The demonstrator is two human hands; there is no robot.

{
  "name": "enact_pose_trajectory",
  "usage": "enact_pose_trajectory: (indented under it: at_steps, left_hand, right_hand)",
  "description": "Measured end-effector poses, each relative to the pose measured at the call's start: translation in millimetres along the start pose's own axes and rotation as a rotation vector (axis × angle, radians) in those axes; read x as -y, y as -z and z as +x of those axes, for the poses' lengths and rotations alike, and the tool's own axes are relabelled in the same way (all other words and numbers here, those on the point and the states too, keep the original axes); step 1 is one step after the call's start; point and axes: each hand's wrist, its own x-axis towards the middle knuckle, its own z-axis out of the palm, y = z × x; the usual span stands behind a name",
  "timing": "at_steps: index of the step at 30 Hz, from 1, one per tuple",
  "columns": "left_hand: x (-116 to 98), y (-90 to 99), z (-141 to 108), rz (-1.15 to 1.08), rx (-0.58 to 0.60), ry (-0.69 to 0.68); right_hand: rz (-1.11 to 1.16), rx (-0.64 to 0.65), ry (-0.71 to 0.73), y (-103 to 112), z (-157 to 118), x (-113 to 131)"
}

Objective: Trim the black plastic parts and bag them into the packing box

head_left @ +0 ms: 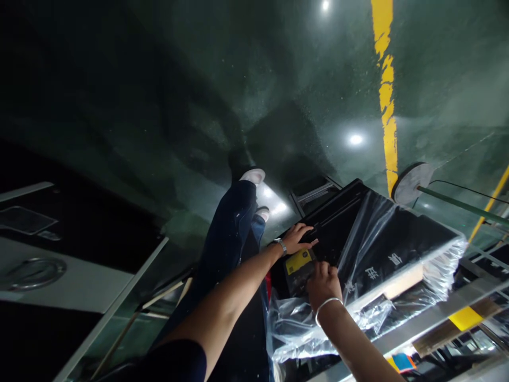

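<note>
A black panel [330, 225] with white characters lies at a slant on a stand at my right side, partly covered by clear plastic film [368, 223]. At its near end is a yellow-and-grey label [299, 262], between my two hands. My left hand [298, 237], with a watch at the wrist, reaches over the label's far edge, its fingers stretched out and spread on the panel. Just below it, my right hand [325, 286], wearing a bracelet, has its fingers curled down by the label's right edge. What those fingers pinch, if anything, is hidden.
Loose film [302, 323] hangs along the panel's near side. A round plate [412, 182] with a green pole stands beyond it. A metal shelf with a yellow item [465, 318] is at the lower right. A yellow stripe [387, 101] crosses the dark floor. A black-and-white cabinet [79, 276] stands left.
</note>
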Motion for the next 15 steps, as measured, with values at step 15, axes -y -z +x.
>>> enact_pose_trajectory:
  at_steps: [15]
  left_hand:
    - [-36, -2.5, 3, 0.329, -0.069, 0.334]
  right_hand:
    - [0.596, -0.730, -0.046, -20, -51, 58]
